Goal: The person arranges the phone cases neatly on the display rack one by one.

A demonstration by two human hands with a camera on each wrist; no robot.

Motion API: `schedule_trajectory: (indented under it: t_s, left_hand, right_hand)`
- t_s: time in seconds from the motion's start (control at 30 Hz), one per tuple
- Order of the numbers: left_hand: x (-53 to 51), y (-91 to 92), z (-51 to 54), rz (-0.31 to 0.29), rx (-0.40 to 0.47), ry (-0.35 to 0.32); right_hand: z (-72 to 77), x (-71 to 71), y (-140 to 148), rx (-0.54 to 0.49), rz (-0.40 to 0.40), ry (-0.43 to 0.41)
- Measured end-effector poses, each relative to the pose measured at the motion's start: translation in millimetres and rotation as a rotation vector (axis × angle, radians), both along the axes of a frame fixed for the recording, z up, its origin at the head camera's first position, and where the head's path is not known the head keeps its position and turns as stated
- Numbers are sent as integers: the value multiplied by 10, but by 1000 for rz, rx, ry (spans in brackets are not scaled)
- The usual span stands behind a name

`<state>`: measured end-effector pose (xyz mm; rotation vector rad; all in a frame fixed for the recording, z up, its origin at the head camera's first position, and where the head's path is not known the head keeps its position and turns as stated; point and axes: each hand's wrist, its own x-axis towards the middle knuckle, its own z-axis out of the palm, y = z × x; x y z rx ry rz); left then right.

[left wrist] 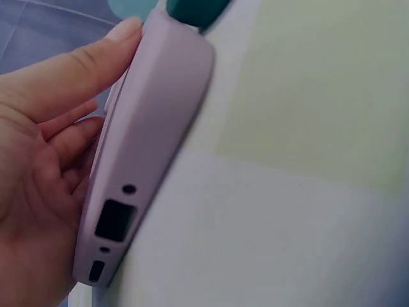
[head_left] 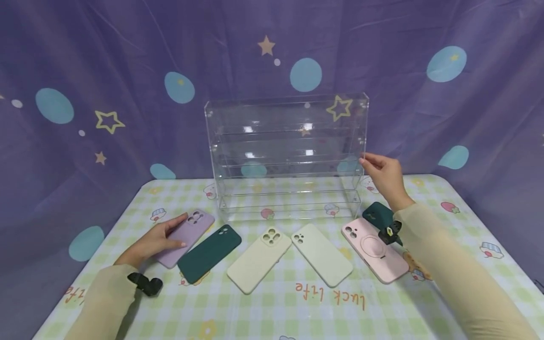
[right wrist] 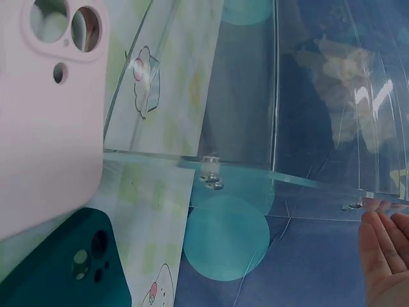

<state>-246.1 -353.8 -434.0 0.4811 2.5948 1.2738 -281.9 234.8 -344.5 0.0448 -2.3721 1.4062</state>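
My left hand (head_left: 159, 240) holds a purple phone case (head_left: 193, 236) lying at the left, its thumb along the near side and its fingers across the back. In the left wrist view the purple case (left wrist: 153, 96) shows its bottom edge with port holes. My right hand (head_left: 384, 177) is at the right side edge of a clear acrylic display rack (head_left: 289, 177), fingertips and thumb pinching the side panel. The right wrist view shows the fingers (right wrist: 380, 246) at that panel's edge. Tiers cross the rack, and no case stands on them.
In a row before the rack lie a dark green case (head_left: 210, 253), a cream case (head_left: 257, 262), a pale green case (head_left: 323, 255) and a pink case (head_left: 376, 250). Another dark green case (head_left: 378, 215) is partly hidden by the right wrist. A purple curtain (head_left: 127, 56) hangs behind the table.
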Motion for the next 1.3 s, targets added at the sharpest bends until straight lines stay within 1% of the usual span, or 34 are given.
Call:
schedule_trajectory:
  t_s: [0.13, 0.23, 0.37, 0.5, 0.7, 0.73, 0.9, 0.93, 0.97, 1.03, 1.17, 1.3]
  left_hand:
    - [11, -12, -12, -33, -9, 12]
    - [23, 10, -1, -59, -27, 29]
    - [38, 50, 18, -75, -83, 49]
    - [45, 75, 43, -61, -134, 52]
    - [46, 55, 46, -23, -154, 56]
    - [44, 49, 43, -14, -137, 58]
    - [42, 35, 40, 68, -71, 123]
    - [43, 37, 42, 71, -56, 129]
    - [44, 39, 41, 79, -58, 137]
    - [43, 46, 34, 73, -55, 126]
    - [22, 65, 16, 45, -29, 79]
    - [-1, 83, 10, -7, -39, 56]
  right_hand:
    - [4, 2, -7, 7, -7, -3]
    - [2, 0, -13, 11, -12, -6]
    - [-2, -7, -23, 12, -11, -4]
    - [-7, -14, -24, 15, -10, 0]
    - [-3, -11, -29, 29, -15, 25]
    - [1, -10, -35, 33, -15, 31]
    - [4, -13, -54, 41, -16, 38]
    - [4, -12, -54, 41, -17, 37]
    - [2, -13, -52, 40, -18, 34]
    - [-4, -12, -43, 36, -21, 26]
    - [-12, -5, -28, 36, -25, 23]
    - [-25, -6, -26, 39, -24, 27]
